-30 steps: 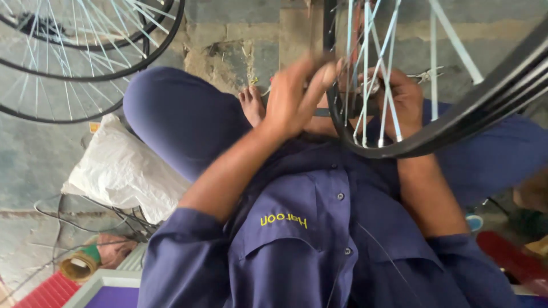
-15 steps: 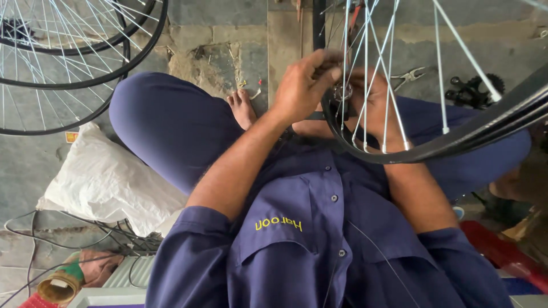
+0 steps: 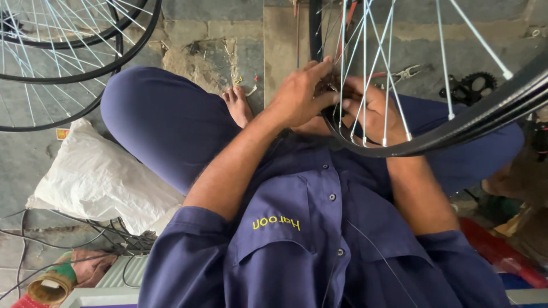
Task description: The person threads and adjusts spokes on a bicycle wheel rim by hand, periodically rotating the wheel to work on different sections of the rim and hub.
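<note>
Left hand [image 3: 299, 97] and right hand [image 3: 374, 111]: fingers pinched together at hub of bicycle wheel [image 3: 456, 122], over lap, centre right; exact grip unclear. Two more wheels [image 3: 68, 74] far left. White sack [image 3: 97, 177] near left. Chainring [image 3: 471, 85] far right.

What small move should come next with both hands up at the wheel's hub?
Probably a small twist or seating push at the hub. The left hand has its fingertips pinched there, outside the spokes, and the right hand braces behind them. The wheel rim rests across the lap. What the fingers pinch is hidden.
</note>
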